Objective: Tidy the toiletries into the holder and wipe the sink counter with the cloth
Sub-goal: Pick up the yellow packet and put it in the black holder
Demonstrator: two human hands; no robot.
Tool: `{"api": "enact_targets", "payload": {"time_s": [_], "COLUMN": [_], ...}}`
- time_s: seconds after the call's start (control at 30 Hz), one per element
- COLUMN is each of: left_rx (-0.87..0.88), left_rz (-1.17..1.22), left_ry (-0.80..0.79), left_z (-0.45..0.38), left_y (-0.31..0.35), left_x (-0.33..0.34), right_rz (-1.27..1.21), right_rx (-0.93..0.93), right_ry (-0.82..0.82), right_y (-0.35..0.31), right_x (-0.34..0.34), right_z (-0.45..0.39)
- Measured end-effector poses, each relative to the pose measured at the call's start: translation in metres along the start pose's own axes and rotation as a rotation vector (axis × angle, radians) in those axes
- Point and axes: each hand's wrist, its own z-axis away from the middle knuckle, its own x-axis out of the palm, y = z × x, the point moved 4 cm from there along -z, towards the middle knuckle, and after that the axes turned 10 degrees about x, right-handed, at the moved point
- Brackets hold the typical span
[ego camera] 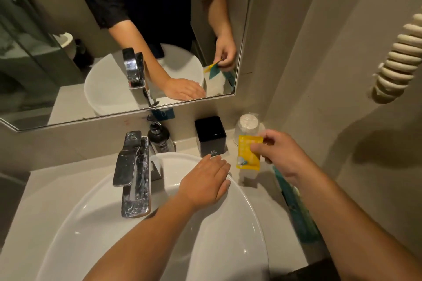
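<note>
Right hand (pixel 277 155) pinched a yellow sachet (pixel 247 155) at its upper right edge, held above the worktop (pixel 253 191) just right of the black holder (pixel 211 136), probably en route to it. Sachet hung approx. upright, long axis vertical, printed face toward the camera. Left hand (pixel 205 180) lay flat and released on the basin rim (pixel 249 201), grasping nothing (likely bracing). Teal packet (pixel 291 194) lay on the worktop under the right forearm, long axis running front-to-back. Cloth not seen.

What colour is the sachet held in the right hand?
Yellow, with faint pale print and a small teal mark near its lower end. The sachet shows best in the head view, pinched by the right hand.
</note>
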Motion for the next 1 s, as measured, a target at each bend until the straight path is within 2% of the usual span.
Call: {"api": "enact_targets", "payload": {"time_s": [0.17,0.37,0.53,0.73,1.0], "left_rx": [0.029,0.027,0.018,0.027,0.036], "left_rz": [0.012,0.001,-0.009,-0.004,-0.042], "left_ry": [0.036,0.018,0.011,0.029,0.063], "left_z": [0.0,0.0,0.0,0.001,0.0], "left_y": [0.001,-0.001,-0.003,-0.002,0.002], "left_x": [0.003,0.01,0.018,0.02,0.017], "right_rz": [0.016,0.302,0.367,0.47,0.649], "right_rx": [-0.129,-0.134,-0.093,-0.147,-0.043], "right_ry": [0.032,0.016,0.03,0.1,0.168], "right_y": [-0.047,-0.039,-0.039,-0.025,-0.015], "right_x": [0.052,0.081,0.084,0.099,0.103], "right_z": [-0.073,-0.121,-0.132,-0.125,-0.134]}}
